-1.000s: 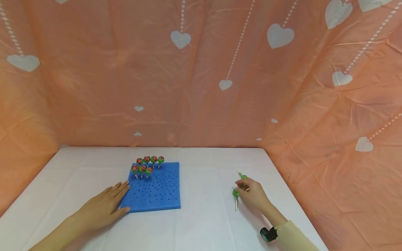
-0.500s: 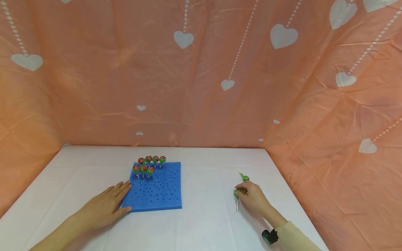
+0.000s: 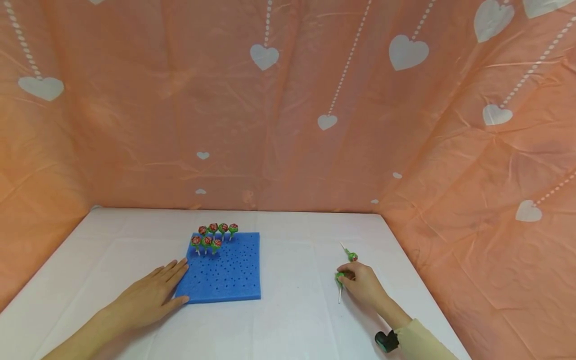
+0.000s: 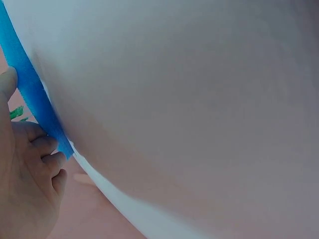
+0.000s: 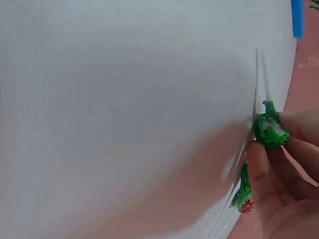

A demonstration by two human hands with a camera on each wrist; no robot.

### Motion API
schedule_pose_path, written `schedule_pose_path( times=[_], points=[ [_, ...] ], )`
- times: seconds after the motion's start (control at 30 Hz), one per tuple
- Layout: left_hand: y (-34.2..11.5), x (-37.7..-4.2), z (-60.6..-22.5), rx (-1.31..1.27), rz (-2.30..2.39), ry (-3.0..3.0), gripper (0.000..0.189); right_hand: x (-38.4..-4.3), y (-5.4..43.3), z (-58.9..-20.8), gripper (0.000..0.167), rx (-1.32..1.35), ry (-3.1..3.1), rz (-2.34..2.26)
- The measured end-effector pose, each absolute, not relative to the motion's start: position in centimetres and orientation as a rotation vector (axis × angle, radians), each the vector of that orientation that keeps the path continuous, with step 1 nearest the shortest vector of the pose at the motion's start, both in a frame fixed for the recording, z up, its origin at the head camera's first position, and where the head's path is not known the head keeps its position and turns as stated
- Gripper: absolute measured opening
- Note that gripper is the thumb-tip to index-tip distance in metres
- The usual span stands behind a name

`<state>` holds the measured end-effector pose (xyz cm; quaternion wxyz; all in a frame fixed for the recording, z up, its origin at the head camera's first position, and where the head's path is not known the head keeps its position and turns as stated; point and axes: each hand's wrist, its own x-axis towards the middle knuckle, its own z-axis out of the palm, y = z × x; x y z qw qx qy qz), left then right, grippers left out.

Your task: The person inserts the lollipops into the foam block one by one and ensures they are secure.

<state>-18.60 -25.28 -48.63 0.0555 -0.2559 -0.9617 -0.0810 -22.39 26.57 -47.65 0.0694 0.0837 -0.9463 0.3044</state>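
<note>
My right hand (image 3: 363, 284) pinches the wrapped head of a green lollipop (image 5: 271, 130) between thumb and fingers. Its white stick (image 3: 340, 295) points toward me in the head view. Just beyond the fingers, a second lollipop (image 3: 353, 256) lies on the white table, showing a green and red wrapper. On the left, my left hand (image 3: 146, 297) rests with extended fingers at the left edge of a blue foam board (image 3: 234, 275) dotted with small holes. Several red and green lollipops (image 3: 213, 228) stand upright in the board's far left part, in two rows.
The white tabletop (image 3: 297, 320) stretches between the board and my right hand. An orange curtain (image 3: 288, 150) with white hearts encloses the back and sides. A black device (image 3: 386, 341) sits at my right wrist, beside a beige sleeve (image 3: 420, 340).
My right hand has shifted slightly toward me, and its fingers have closed on the nearer lollipop's head. The farther lollipop's head now shows more fully. My left hand stays at the board.
</note>
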Motion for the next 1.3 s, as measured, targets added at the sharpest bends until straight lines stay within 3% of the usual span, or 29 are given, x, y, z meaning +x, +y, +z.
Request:
schedule_pose_path(
  times=[0.5,1.3],
  points=[
    [-25.3,-18.6,-48.7,-0.773,-0.238,-2.917,0.077,-22.8,26.1,-47.2,0.021,0.259,-2.713,1.039],
    [-25.1,-18.5,-48.4,-0.769,-0.244,-2.939,0.078,-24.9,21.0,-47.2,0.030,0.559,-2.278,1.343]
  ],
)
